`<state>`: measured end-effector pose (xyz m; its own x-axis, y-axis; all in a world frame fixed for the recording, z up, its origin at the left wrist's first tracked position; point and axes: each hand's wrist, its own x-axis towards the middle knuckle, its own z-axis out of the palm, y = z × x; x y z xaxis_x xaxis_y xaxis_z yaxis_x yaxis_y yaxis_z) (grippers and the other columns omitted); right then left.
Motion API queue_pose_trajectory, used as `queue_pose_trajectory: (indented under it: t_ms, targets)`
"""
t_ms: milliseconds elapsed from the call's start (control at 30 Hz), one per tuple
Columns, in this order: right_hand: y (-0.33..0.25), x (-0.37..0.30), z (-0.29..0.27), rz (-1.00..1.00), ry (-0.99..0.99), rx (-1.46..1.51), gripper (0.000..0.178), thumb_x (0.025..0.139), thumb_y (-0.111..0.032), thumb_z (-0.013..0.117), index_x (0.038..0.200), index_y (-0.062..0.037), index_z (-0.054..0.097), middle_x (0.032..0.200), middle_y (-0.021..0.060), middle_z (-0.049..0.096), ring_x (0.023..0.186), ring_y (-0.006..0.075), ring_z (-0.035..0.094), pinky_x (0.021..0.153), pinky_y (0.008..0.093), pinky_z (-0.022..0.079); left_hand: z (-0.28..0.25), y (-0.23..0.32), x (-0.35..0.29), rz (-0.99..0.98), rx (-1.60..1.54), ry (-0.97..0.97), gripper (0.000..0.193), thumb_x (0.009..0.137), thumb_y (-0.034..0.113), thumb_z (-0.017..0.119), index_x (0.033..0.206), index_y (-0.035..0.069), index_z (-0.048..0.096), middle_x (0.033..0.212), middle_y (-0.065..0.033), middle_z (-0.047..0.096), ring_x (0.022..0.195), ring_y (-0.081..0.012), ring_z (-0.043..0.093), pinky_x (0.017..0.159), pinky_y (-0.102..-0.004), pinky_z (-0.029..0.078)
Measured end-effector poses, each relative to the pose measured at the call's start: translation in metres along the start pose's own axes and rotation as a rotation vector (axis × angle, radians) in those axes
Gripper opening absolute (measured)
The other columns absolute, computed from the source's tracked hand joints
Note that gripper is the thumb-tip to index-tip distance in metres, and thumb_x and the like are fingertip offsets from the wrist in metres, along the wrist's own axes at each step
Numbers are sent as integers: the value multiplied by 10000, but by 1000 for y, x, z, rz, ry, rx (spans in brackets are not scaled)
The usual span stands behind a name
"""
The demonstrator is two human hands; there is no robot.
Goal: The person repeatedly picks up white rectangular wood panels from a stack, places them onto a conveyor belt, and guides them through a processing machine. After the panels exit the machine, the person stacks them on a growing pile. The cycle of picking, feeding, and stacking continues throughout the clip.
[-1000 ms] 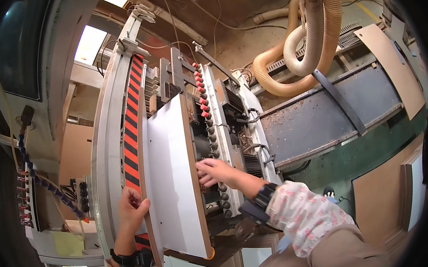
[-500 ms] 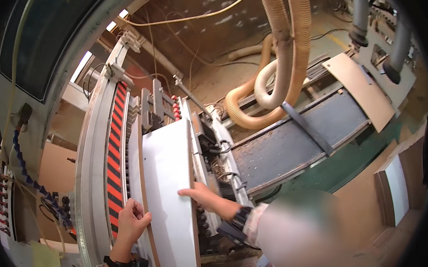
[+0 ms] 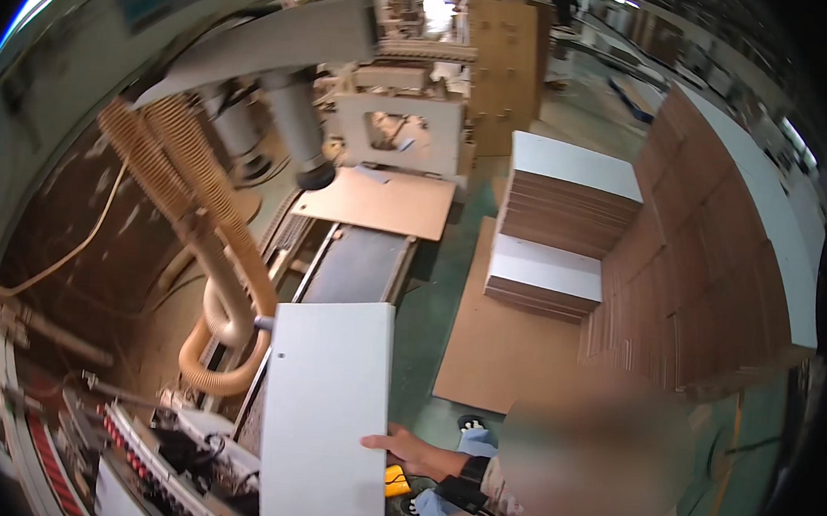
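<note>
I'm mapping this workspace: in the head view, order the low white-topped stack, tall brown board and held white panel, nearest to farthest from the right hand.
From the right hand:
1. White panel: in its grip, extending left.
2. Low white-topped stack: ahead, to the right.
3. Tall brown board: upright, far back.

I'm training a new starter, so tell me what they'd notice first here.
Most likely the long white board, large in the lower middle, its right edge gripped by the person's right hand. Next, the brown-edged stacks of boards filling much of the right side. Then the thick tan hoses looping down on the left.
</note>
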<state>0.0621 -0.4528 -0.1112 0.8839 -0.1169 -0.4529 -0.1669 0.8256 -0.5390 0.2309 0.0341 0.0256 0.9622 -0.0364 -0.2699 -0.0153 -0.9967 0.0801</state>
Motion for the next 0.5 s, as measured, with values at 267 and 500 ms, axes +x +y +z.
queue_pose_trajectory:
  t_ms: [267, 500]
  targets:
    - [-58, -14, -203, -254, 445, 255, 431, 748, -48, 635, 1140, 19, 470, 1051, 101, 559, 945, 198, 557, 831, 324, 463, 66, 259, -52, 49, -373, -540, 373, 769, 327, 658, 924, 5, 546, 819, -122, 596, 671, -155, 517, 536, -278, 423]
    - [-122, 6, -387, -605, 713, 495, 413, 746, -51, 624, 1126, -3, 471, 1036, 93, 557, 918, 200, 560, 787, 320, 477, 371, 561, -24, -223, -1020, -1114, 412, 845, 367, 545, 1155, 107, 470, 965, -122, 576, 728, -214, 567, 567, -353, 456]
